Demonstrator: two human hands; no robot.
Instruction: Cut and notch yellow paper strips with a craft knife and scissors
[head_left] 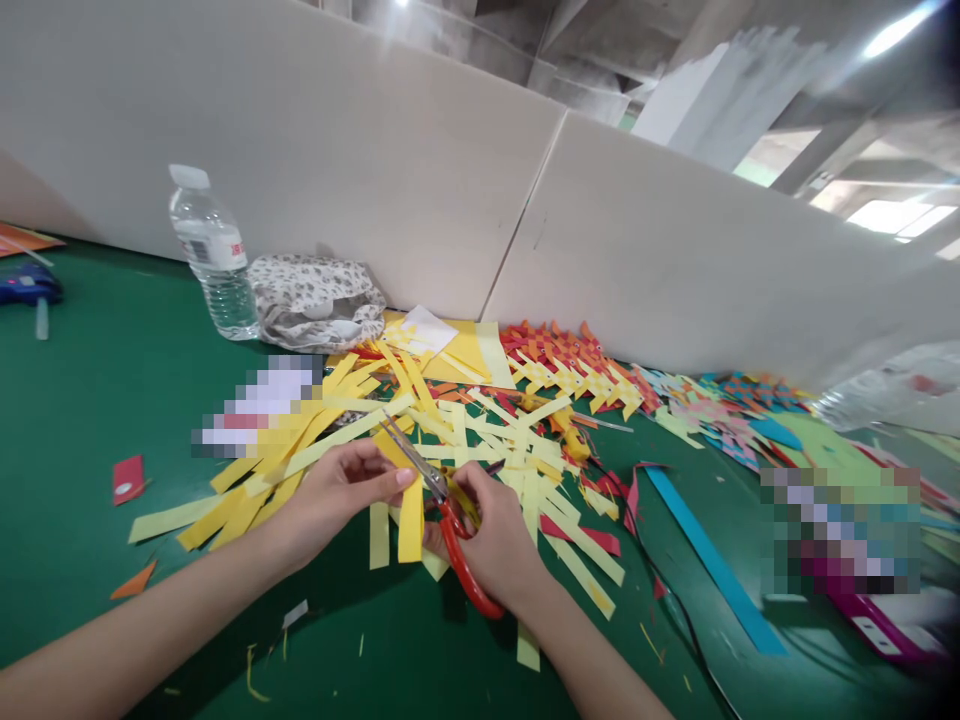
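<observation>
The left hand [358, 487] is pinching a yellow strip [411, 522] just beside scissors [437, 485] the curled right hand [496, 532] is gripping.

We've got red-hdl scissors [435, 482] w/ thin silvery blades, approx. 6–7 o'clock from ctr. of our view, tips aimed approx. 11 o'clock, red hdl loop down twd 5 o'clock; blade gap's too small for us to call. Just beside, on the scissors' 8 o'clock side, we've a deep-yellow paper strip [410, 525], narrow & flat-faced, pinched nr its upper part, lower end hanging twd 6 o'clock w/ a straight-cut edge. Its upper part's partly hidden, so we can't tell if the blades touch it.
</observation>
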